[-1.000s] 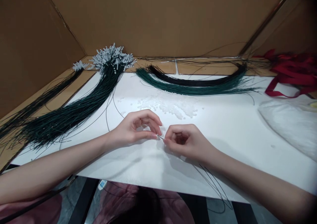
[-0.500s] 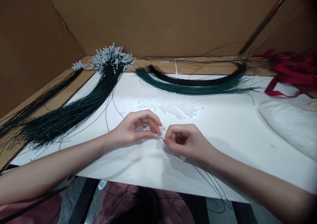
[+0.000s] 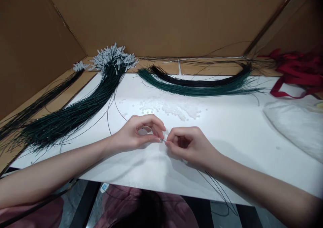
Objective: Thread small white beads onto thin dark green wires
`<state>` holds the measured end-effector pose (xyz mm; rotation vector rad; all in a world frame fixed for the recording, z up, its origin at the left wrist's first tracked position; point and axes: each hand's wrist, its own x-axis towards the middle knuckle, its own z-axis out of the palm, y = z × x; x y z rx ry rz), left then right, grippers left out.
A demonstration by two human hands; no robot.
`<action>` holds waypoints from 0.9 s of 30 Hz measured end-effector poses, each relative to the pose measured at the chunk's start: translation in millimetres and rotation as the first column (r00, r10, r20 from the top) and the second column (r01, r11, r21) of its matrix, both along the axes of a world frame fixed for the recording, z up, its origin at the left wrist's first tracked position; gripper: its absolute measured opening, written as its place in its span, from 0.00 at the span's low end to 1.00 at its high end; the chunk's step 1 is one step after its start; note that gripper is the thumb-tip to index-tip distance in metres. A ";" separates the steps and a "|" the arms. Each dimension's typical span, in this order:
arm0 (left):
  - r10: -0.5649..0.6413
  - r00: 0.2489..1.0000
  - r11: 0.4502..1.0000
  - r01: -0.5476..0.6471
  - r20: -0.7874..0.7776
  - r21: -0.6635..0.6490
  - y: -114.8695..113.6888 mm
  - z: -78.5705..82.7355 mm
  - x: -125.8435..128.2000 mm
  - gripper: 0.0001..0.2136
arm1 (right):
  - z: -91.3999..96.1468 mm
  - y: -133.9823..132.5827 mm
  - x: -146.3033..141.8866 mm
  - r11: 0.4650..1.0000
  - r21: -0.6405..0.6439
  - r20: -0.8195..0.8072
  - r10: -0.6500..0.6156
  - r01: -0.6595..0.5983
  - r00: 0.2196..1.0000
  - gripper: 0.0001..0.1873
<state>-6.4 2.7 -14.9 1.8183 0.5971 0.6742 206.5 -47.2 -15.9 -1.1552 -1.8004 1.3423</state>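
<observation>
Over the white board, my left hand (image 3: 145,130) and my right hand (image 3: 189,142) nearly meet at the fingertips. A short stretch of thin dark wire (image 3: 163,140) spans the small gap between them. My right thumb and forefinger pinch this wire, and the other right fingers curl in. At its other end, my left thumb and fingers close on its tip; whether a bead is in that pinch is too small to tell. Loose wires (image 3: 219,185) trail from beneath my right wrist over the board's front edge. Small white translucent beads (image 3: 176,109) lie scattered just beyond my hands.
Bundled green wires with white beaded tips (image 3: 113,59) lie at left, a smaller bundle (image 3: 80,66) beside them. Plain green and black wires (image 3: 199,89) curve across the back. Red ribbon (image 3: 295,75) and a clear plastic bag (image 3: 297,127) are at right. Cardboard walls (image 3: 161,19) enclose the board.
My left fingers have dipped slightly, and the wire between the two hands shifts a little. Both hands keep their pinch; the surrounding things stay put.
</observation>
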 end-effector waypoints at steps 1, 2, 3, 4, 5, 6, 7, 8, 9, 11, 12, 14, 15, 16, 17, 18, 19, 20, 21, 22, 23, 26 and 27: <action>0.000 1.000 1.000 0.000 -0.001 0.004 -0.2 -0.2 0.0 0.09 | 0.1 0.1 -0.1 1.000 0.003 0.003 0.000 0.000 1.000 0.07; 0.001 1.000 1.000 -0.001 -0.001 0.006 -0.4 -0.3 0.1 0.09 | 0.1 0.2 -0.1 1.000 0.006 0.004 -0.001 0.001 1.000 0.07; 0.004 1.000 1.000 -0.004 -0.001 0.006 -0.5 -0.4 0.1 0.09 | 0.1 0.3 0.0 1.000 0.009 0.005 -0.001 0.001 1.000 0.07; 0.005 1.000 1.000 -0.005 0.004 0.005 -0.5 -0.4 0.1 0.09 | 0.2 0.4 0.1 1.000 0.012 0.006 -0.001 0.001 1.000 0.07; 0.006 1.000 1.000 -0.006 0.010 0.000 -0.4 -0.4 0.1 0.09 | 0.2 0.4 0.3 1.000 0.017 0.006 0.000 0.000 1.000 0.07; 0.006 1.000 1.000 -0.006 0.017 -0.006 -0.2 -0.3 0.1 0.09 | 0.3 0.4 0.5 1.000 0.021 0.006 0.001 -0.001 1.000 0.07; 0.005 1.000 1.000 -0.005 0.022 -0.012 -0.1 -0.2 0.1 0.10 | 0.4 0.3 0.7 1.000 0.023 0.006 0.002 -0.002 1.000 0.07; 0.004 1.000 1.000 -0.004 0.025 -0.019 0.1 -0.1 0.1 0.10 | 0.4 0.2 0.8 1.000 0.024 0.007 0.003 -0.003 1.000 0.07; 0.003 1.000 1.000 -0.002 0.023 -0.025 0.1 -0.1 0.0 0.09 | 0.4 0.1 0.9 1.000 0.025 0.007 0.003 -0.003 1.000 0.07; 0.001 1.000 1.000 -0.001 0.018 -0.031 0.1 0.0 -0.4 0.09 | 0.3 -0.1 1.0 1.000 0.025 0.009 0.003 -0.003 1.000 0.07; 0.002 1.000 1.000 -0.002 0.019 -0.030 -0.1 -0.1 -0.6 0.09 | 0.2 -0.1 1.0 1.000 0.027 0.009 0.003 -0.003 1.000 0.07; 0.003 1.000 1.000 -0.002 0.024 -0.029 -0.4 -0.4 -1.0 0.09 | 0.1 0.0 0.8 1.000 0.028 0.008 0.000 0.000 1.000 0.07; 0.002 1.000 1.000 -0.001 0.029 -0.029 -0.6 -0.5 -1.2 0.09 | 0.1 0.1 0.7 1.000 0.027 0.009 -0.001 0.001 1.000 0.07; 0.001 0.999 0.999 0.000 0.033 -0.032 -0.7 -0.6 -1.3 0.09 | 0.1 0.2 0.7 1.000 0.027 0.010 -0.002 0.001 1.000 0.07; -0.001 0.999 0.999 0.002 0.034 -0.036 -0.9 -0.6 -1.4 0.09 | 0.3 0.3 0.6 1.000 0.028 0.012 -0.002 0.001 1.000 0.06; -0.002 0.999 0.999 0.003 0.033 -0.039 -1.0 -0.6 -1.5 0.09 | 0.4 0.3 0.5 1.000 0.027 0.013 -0.002 0.002 1.000 0.06; 0.000 0.999 0.999 0.002 0.032 -0.043 -1.1 -0.6 -1.6 0.09 | 0.6 0.2 0.4 1.000 0.026 0.013 0.000 0.000 1.000 0.06; 0.000 1.000 0.999 0.001 0.031 -0.046 -1.1 -0.5 -1.6 0.09 | 0.8 0.2 0.3 1.000 0.026 0.013 0.002 -0.002 1.000 0.07; 0.001 1.000 0.999 0.000 0.030 -0.048 -1.1 -0.5 -1.6 0.09 | 1.0 0.1 0.2 1.000 0.024 0.010 0.002 -0.003 1.000 0.07; 0.001 1.000 0.999 0.000 0.030 -0.050 -1.1 -0.6 -1.6 0.09 | 1.1 0.0 0.1 1.000 0.023 0.008 0.004 -0.004 1.000 0.07; 0.001 0.999 0.999 0.000 0.032 -0.051 -1.1 -0.7 -1.6 0.09 | 1.1 -0.1 -0.1 1.000 0.023 0.005 0.005 -0.005 1.000 0.07; 0.003 0.999 0.999 -0.001 0.032 -0.052 -1.1 -1.3 -1.3 0.09 | 0.4 0.0 -0.2 1.000 0.024 0.005 0.001 -0.001 1.000 0.07; 0.003 1.000 0.999 -0.002 0.031 -0.051 -1.1 -1.5 -1.2 0.09 | 0.0 0.1 -0.1 1.000 0.023 0.006 0.000 0.000 1.000 0.07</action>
